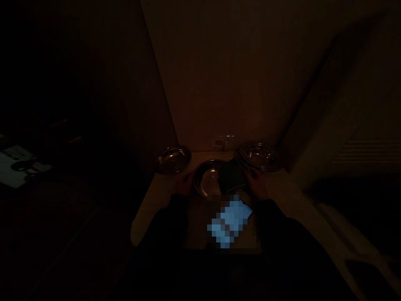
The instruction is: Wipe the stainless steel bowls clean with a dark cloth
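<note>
The scene is very dark. A shiny round metal bowl (208, 179) lies on the small table in front of me. My left hand (184, 184) is at its left rim, fingers curled and seemingly gripping the edge. On the right, my right hand (257, 184) is closed on the side of a dark green, squarish cloth or pad (232, 175), which covers the bowl's right part. Its exact kind is hard to make out. Nearer to me, a phone (246, 209) with a lit screen lies tilted between my forearms, its display blurred out.
One metal bowl (173, 160) stands at the table's back left corner, and a stack of metal bowls (260, 156) at the back right. Behind is a wall with a socket plate (223, 141). The table's pale top (150, 205) shows at left.
</note>
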Action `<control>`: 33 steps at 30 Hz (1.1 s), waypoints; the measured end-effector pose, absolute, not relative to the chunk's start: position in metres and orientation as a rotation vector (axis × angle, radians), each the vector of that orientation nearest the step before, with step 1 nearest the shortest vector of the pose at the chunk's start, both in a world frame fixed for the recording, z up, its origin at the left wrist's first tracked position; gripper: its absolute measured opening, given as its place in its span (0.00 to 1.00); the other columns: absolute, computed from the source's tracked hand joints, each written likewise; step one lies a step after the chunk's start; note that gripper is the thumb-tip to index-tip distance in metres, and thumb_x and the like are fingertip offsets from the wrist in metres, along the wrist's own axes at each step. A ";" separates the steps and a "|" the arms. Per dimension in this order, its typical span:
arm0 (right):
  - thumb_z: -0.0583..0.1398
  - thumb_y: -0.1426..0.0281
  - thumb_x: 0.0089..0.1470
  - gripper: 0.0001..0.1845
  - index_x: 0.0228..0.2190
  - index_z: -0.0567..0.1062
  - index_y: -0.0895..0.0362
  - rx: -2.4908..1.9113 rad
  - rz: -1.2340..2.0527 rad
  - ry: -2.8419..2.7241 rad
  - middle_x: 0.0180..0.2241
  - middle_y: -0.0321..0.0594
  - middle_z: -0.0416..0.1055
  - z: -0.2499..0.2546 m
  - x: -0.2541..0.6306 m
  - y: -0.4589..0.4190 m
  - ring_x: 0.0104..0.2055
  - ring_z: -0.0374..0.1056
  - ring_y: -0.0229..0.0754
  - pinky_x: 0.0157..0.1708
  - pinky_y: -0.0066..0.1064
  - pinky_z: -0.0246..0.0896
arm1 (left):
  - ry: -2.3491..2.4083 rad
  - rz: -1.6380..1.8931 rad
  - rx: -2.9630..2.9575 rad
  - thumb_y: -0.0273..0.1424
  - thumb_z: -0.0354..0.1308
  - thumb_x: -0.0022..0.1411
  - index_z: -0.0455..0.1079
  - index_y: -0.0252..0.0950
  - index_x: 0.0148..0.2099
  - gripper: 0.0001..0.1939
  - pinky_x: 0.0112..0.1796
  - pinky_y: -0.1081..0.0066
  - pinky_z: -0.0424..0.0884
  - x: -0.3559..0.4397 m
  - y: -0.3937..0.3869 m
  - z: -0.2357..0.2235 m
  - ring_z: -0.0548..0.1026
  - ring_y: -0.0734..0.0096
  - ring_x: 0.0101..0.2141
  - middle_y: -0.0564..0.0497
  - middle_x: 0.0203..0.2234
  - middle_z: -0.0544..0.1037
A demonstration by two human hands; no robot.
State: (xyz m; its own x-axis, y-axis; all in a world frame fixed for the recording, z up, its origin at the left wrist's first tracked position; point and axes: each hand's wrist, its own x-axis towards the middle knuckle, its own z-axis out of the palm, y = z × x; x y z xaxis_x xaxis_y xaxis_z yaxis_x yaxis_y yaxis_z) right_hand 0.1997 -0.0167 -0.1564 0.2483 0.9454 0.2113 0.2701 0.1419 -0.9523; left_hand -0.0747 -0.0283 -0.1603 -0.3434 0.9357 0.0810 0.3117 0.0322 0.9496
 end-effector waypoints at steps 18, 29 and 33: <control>0.58 0.51 0.46 0.27 0.37 0.77 0.61 -1.374 0.759 -1.257 0.36 0.46 0.76 -0.153 0.199 -0.019 0.39 0.69 0.50 0.39 0.38 0.63 | 1.740 1.311 1.318 0.40 0.55 0.54 0.77 0.32 0.30 0.17 0.36 0.68 0.71 -0.071 -0.033 -0.149 0.77 0.62 0.34 0.49 0.24 0.80; 0.58 0.49 0.46 0.28 0.36 0.77 0.59 -1.368 0.734 -1.267 0.34 0.45 0.77 -0.154 0.199 -0.018 0.38 0.69 0.50 0.37 0.38 0.63 | 1.731 1.325 1.339 0.37 0.56 0.53 0.77 0.33 0.32 0.14 0.36 0.68 0.71 -0.067 -0.037 -0.144 0.77 0.62 0.35 0.48 0.29 0.81; 0.58 0.49 0.46 0.27 0.36 0.77 0.59 -1.372 0.734 -1.278 0.34 0.45 0.77 -0.155 0.199 -0.017 0.38 0.70 0.49 0.37 0.38 0.63 | 1.703 1.340 1.345 0.36 0.56 0.54 0.77 0.33 0.35 0.13 0.40 0.66 0.71 -0.067 -0.036 -0.145 0.77 0.62 0.36 0.46 0.32 0.82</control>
State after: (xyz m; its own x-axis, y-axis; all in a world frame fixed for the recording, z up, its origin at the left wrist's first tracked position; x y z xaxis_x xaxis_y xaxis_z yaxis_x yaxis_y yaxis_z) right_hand 0.1990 -0.0175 -0.1549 0.2348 0.9472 0.2185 0.2877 0.1470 -0.9464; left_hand -0.0665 -0.0363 -0.1446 -0.3213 0.9373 0.1351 0.3522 -0.0142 0.9358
